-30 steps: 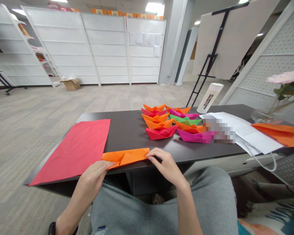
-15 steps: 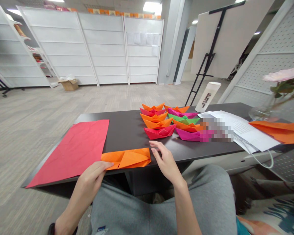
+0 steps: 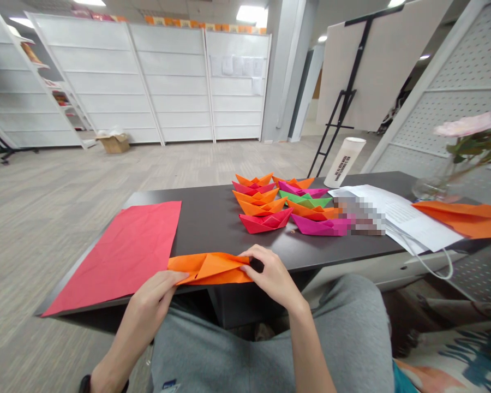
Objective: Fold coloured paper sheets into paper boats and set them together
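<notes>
A folded strip of orange paper [image 3: 213, 268] lies along the near edge of the dark table [image 3: 207, 224]. My left hand [image 3: 157, 295] grips its left end, thumb on top and fingers beneath or behind. At the right end my right hand [image 3: 272, 275] pinches the strip between thumb and fingers. A diagonal fold crosses the top of the strip, and its right tip is partly hidden by my fingers. Just left of it rests a large red paper sheet [image 3: 126, 251]. Beyond my right hand stand folded paper boats, the closest being a red boat [image 3: 265, 221] and a magenta boat [image 3: 321, 225].
Two rows of boats include a green boat [image 3: 305, 199]. To the right are white printed sheets [image 3: 405, 218] with a looped cord, another orange paper [image 3: 462, 218], a white cylinder [image 3: 344, 162] and a glass vase [image 3: 431, 183] with pink flowers.
My right hand has moved left and closed on the right end of the orange paper; before, it was apart from it with fingers loose. My left hand has kept its grip.
</notes>
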A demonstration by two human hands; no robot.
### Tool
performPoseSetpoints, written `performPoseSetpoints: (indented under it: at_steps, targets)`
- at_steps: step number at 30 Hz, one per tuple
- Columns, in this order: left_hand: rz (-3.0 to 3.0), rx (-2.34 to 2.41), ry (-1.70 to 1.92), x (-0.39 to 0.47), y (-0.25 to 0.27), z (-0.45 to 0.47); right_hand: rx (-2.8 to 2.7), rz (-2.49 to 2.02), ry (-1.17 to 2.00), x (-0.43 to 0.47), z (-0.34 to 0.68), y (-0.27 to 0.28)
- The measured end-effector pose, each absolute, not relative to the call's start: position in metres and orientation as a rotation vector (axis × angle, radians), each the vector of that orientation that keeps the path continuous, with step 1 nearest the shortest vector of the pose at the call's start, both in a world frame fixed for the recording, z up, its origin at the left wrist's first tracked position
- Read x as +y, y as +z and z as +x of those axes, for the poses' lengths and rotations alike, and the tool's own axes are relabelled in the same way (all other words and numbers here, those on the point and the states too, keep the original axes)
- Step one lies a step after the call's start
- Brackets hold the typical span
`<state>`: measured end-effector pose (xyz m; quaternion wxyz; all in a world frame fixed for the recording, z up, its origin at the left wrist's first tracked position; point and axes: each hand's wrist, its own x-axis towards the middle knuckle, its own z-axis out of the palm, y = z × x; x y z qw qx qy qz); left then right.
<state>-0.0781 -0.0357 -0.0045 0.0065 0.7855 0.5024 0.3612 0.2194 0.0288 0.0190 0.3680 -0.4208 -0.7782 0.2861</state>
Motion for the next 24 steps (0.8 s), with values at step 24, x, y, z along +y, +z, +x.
performPoseSetpoints:
  at_steps: [24]
  targets:
    - [2.740, 1.548, 1.027, -0.0397, -0.0040, -0.0739, -2.022, -0.943, 0.705, 0.0293, 0.2178, 0.0167]
